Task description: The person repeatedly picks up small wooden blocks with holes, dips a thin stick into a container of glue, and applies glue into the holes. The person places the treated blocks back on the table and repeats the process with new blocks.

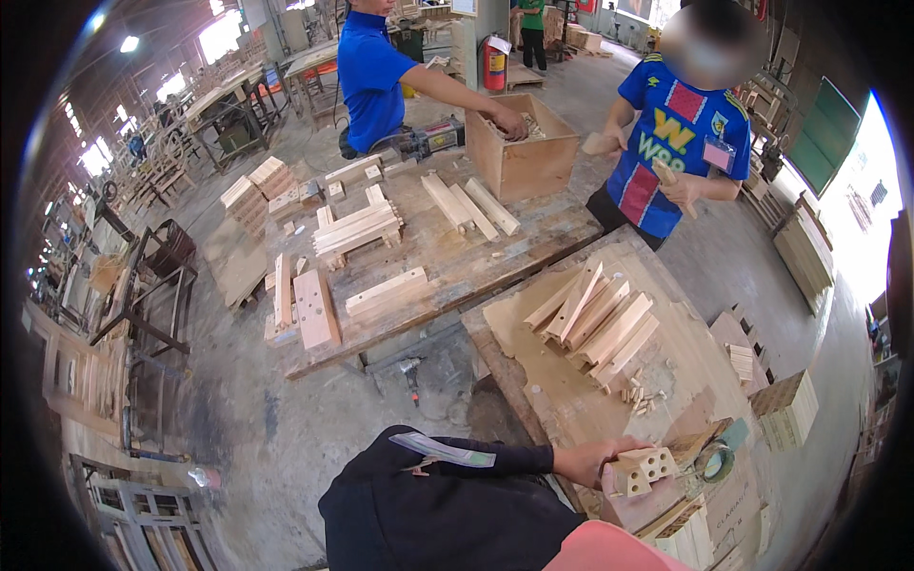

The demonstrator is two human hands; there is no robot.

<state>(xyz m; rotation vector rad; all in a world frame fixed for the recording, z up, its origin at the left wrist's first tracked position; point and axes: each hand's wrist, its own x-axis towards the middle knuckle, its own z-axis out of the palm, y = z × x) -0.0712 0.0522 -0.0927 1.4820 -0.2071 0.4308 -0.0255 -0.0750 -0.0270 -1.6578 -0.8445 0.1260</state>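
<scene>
My left hand (584, 462), at the end of a black sleeve, curls its fingers round a pale wooden block with round drilled holes (657, 463). A second drilled face (629, 479) shows beside it; whether this is a separate block is unclear. My right hand (643, 506) closes on the same wood from below, its fingers partly hidden. On the near workbench (700, 357), just beyond my hands, lie small dowels (643, 395) in a loose heap. Several angled wooden strips (595, 324) rest side by side further back. A round roll of tape (714, 462) sits right of the blocks.
Another workbench (457, 285) at the left carries stacked wooden bars (357, 231) and a drilled board (315, 309). A person in blue reaches into a plywood box (524, 162); another person at right holds wood pieces (666, 176). A power drill (411, 378) is below the bench edge.
</scene>
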